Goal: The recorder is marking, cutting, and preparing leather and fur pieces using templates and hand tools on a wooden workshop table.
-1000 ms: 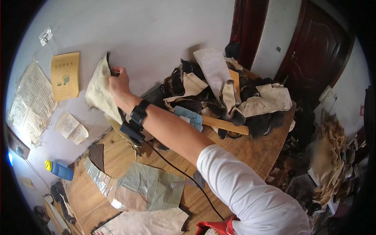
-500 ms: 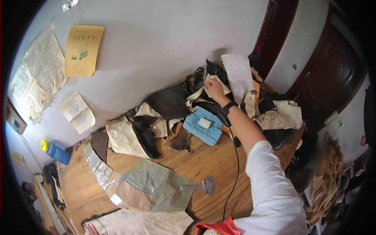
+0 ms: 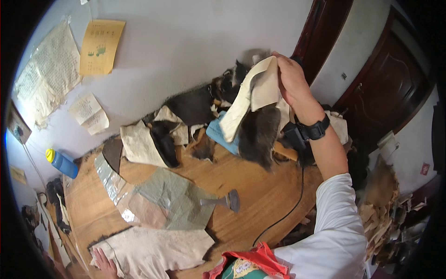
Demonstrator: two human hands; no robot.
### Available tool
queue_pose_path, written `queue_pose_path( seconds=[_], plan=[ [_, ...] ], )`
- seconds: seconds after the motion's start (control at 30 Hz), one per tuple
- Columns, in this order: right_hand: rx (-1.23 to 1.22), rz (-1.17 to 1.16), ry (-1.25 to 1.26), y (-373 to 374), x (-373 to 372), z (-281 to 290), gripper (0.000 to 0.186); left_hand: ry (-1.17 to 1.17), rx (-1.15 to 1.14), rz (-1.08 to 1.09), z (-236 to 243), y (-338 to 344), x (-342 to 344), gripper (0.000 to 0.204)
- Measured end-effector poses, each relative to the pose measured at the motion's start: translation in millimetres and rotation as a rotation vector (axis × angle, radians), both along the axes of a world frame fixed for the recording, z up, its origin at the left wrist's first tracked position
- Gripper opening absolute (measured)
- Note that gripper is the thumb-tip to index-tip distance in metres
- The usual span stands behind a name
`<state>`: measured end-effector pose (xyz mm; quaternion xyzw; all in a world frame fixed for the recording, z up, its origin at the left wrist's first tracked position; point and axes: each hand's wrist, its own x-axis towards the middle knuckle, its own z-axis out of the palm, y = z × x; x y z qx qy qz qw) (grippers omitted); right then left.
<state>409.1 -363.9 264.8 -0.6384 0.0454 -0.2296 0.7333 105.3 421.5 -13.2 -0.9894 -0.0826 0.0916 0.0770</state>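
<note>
My right hand [image 3: 293, 79] is raised above the far pile, its fingers closed on the upper edge of a fur hide piece [image 3: 239, 104]. The piece's cream skin side is folded over and its dark fur [image 3: 261, 135] hangs beneath. At the near left, my left hand [image 3: 104, 264] lies flat with fingers stretched on a pale hide [image 3: 153, 249] spread along the table's near edge. Behind the raised piece, a blue fuzzy pad [image 3: 219, 135] is partly hidden. A short-handled tool with a wide dark head [image 3: 233, 201] lies mid-table.
Translucent sheeting [image 3: 174, 200] lies on the wooden table [image 3: 260, 195]. More fur and hide scraps [image 3: 190, 107] are heaped along the wall. A blue bottle with yellow cap [image 3: 62, 162] stands at left. A black cable [image 3: 288, 216] runs from my right wrist strap across the table.
My right hand has lifted a hide piece from the pile and moved right and up with it. The piece now covers part of the blue pad. More of my left hand shows.
</note>
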Motion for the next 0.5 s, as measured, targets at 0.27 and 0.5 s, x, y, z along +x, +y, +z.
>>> queue_pose_path(
  seconds=[0.27,0.5],
  plan=[
    [0.02,0.12,0.869,0.0,-119.6,-166.4,0.031,-0.279,0.088,-0.153,-57.2,76.5,-5.9,0.066],
    [-1.232,0.274,0.201,-20.2,-213.2,-192.2,0.048,-0.155,0.072,-0.119,-37.6,58.7,12.8,0.06]
  ],
)
